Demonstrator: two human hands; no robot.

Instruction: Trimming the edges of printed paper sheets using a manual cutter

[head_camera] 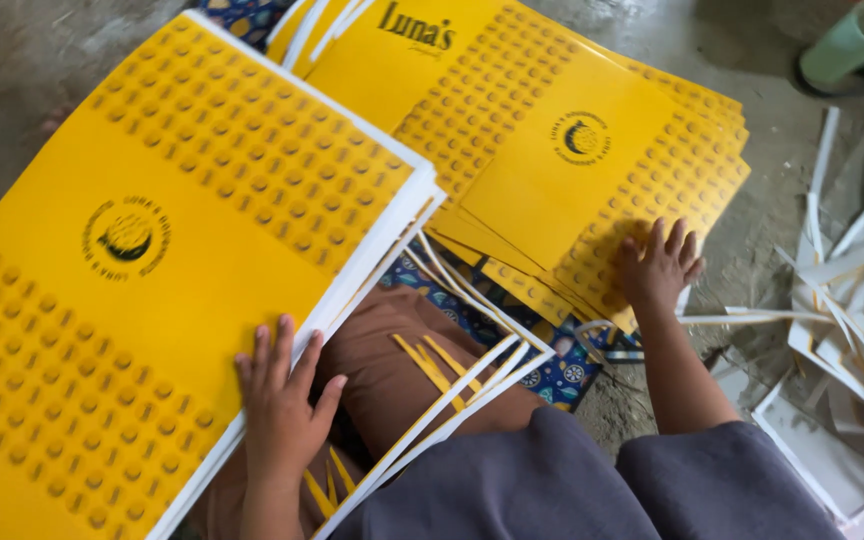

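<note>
Yellow dotted card stack (152,260) | left hand (282,400) flat | right hand (658,265) flat

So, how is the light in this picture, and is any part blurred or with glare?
Head view: soft, even daylight, no hard shadows; no strong glare on the near yellow stack; the left hand and right hand are fairly sharp; the white strips at right are bright and a bit washed out; the green cup in the corner looks slightly soft.

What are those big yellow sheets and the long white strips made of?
Yellow sheets: apparently printed card or heavy paper with a smooth, faintly glossy face; the stack's edges show white. White strips: likely matte offcuts of the same card, thin and bent.
</note>
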